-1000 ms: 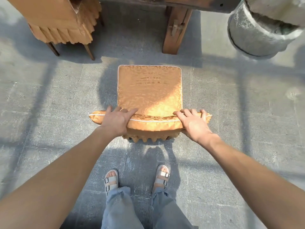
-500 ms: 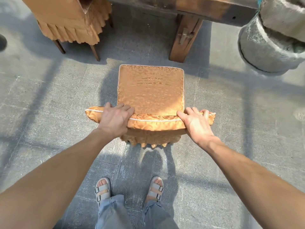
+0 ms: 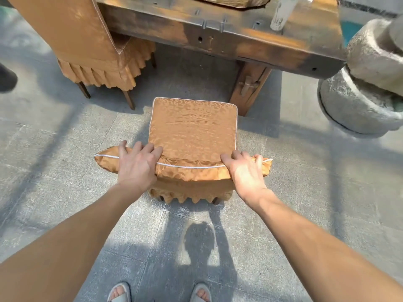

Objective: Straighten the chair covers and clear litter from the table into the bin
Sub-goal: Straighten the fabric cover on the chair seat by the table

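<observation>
A: Left grip (image 3: 136,165): fingers curled over the top edge of the chair cover (image 3: 193,129), clamped on the fabric at the white piping. Right grip (image 3: 245,171)?

B: Same. It is clamped on that edge at the other end. The cover's corners stick out past both grips.

A: Cover location?

B: On the chair nearest the person, on the paved floor (image 3: 54,171), seat towards the tabletop (image 3: 218,33). Frilled skirt hangs below the backrest.

A: Surroundings?

B: Second covered chair (image 3: 87,40) at left beside the tabletop. White container (image 3: 281,14) upright on the tabletop. Stone planter (image 3: 357,105) at right.
</observation>
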Action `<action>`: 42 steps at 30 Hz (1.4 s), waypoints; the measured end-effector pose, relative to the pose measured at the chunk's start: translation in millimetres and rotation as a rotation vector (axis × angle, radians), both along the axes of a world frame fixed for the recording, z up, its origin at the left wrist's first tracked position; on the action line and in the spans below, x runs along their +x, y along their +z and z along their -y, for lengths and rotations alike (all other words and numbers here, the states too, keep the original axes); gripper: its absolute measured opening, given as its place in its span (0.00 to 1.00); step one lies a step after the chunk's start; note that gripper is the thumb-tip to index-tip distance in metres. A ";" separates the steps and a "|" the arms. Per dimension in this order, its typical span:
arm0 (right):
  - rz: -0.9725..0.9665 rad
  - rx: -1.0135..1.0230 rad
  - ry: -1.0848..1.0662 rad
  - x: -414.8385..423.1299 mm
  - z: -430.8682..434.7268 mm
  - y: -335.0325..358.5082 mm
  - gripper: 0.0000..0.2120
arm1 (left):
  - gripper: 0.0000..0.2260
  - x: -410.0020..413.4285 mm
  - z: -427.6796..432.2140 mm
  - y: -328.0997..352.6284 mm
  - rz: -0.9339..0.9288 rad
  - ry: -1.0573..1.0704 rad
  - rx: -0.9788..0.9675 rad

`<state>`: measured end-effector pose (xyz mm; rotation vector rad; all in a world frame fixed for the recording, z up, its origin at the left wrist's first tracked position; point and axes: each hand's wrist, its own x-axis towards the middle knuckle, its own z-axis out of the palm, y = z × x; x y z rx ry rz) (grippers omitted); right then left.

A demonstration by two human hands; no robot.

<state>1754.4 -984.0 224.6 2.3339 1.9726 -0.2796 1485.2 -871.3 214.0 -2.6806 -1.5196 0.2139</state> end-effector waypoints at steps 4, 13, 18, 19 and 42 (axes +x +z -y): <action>-0.004 -0.073 -0.014 7.8 -40.8 4.4 0.29 | 0.25 9.2 -36.0 -1.5 -0.005 0.016 -0.024; 0.030 0.006 0.017 33.6 -129.8 -0.6 0.24 | 0.21 33.4 -127.5 -2.2 -0.010 0.021 -0.041; 0.054 0.010 0.000 45.4 -194.3 -4.1 0.26 | 0.21 45.8 -196.6 -5.1 0.010 0.001 -0.039; 0.053 0.006 -0.010 47.6 -207.3 -4.9 0.25 | 0.21 49.1 -210.8 -3.9 0.011 -0.003 -0.037; 0.148 0.028 -0.102 119.3 -457.1 -7.6 0.29 | 0.22 140.3 -488.8 8.7 -0.002 -0.161 -0.024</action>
